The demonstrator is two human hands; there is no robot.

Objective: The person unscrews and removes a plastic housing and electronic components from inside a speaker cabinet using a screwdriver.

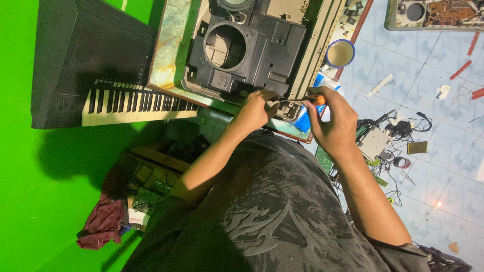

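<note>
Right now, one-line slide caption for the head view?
Left hand steadies black housing while right hand holds orange-handled screwdriver beside a keyboard.

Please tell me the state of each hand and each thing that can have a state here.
left hand: resting on black plastic housing
right hand: gripping orange-handled screwdriver
black plastic housing: opened, round hole exposed
mug: upright, seemingly empty
keyboard: keys uncovered

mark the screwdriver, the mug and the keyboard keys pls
screwdriver (316, 100), head view, on its orange handle in the right hand.
mug (340, 54), head view, on its inside.
keyboard keys (132, 105), head view, on the white keys.
</note>
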